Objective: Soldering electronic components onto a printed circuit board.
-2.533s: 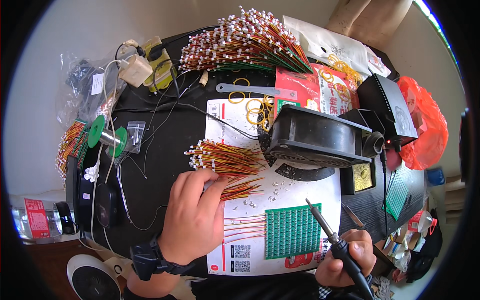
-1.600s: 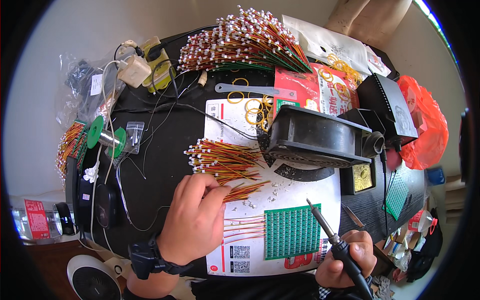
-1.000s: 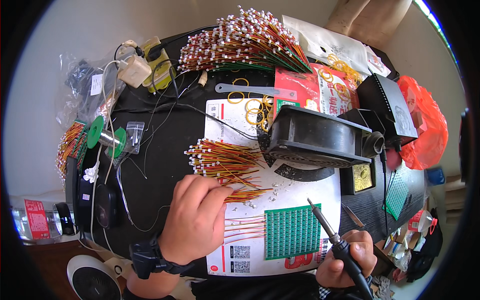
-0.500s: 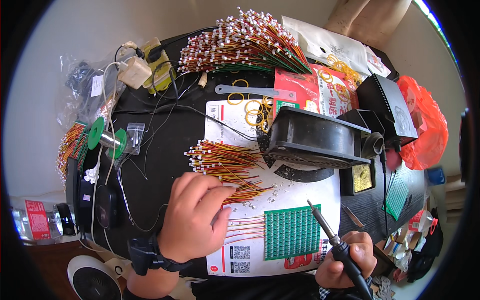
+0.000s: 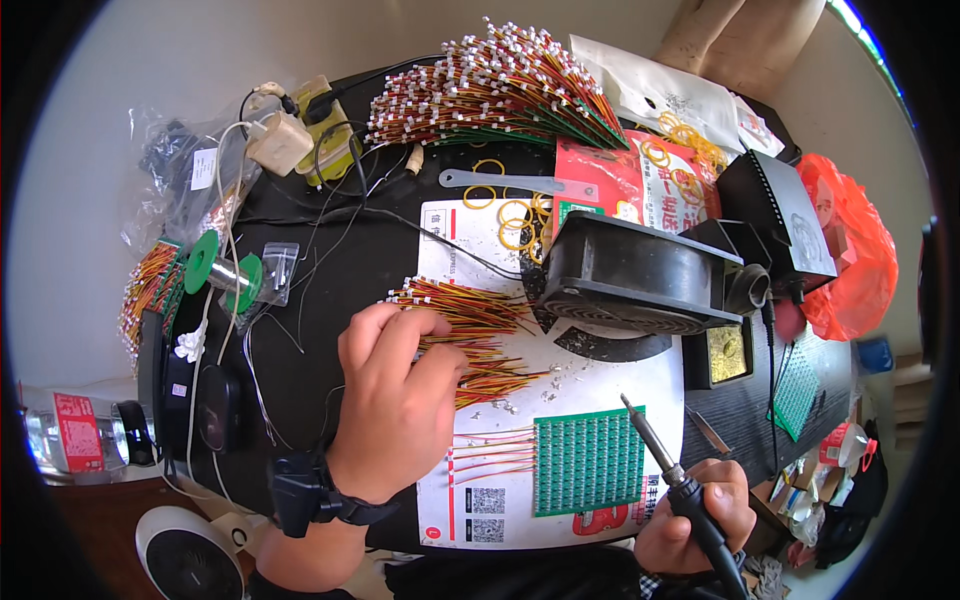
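Note:
My left hand [image 5: 400,395], with a black band on the wrist, reaches over a loose pile of red, yellow and black wire leads [image 5: 470,305] with white plugs. Its fingers are bent and apart, the fingertips touching the leads; no lead is visibly gripped. In my right hand [image 5: 705,515] is a soldering iron [image 5: 688,490], its tip pointing up and left, just off the upper right of a green circuit board [image 5: 590,462]. The board lies flat on a white printed sheet [image 5: 440,520]. Several leads [image 5: 490,455] stick out from its left edge.
A black fan [image 5: 640,270] stands behind the board, beside a yellow tip-cleaning sponge [image 5: 728,355] in a holder and a black box [image 5: 775,220]. A big stack of wired boards [image 5: 500,90] lies at the back. Left are a solder spool [image 5: 225,275] and trailing cables; tweezers [image 5: 707,432] lie right.
My left hand has moved slightly up and deeper over the lead pile, its fingers spreading more. The soldering iron has stayed almost in place. The whole view has shifted a little.

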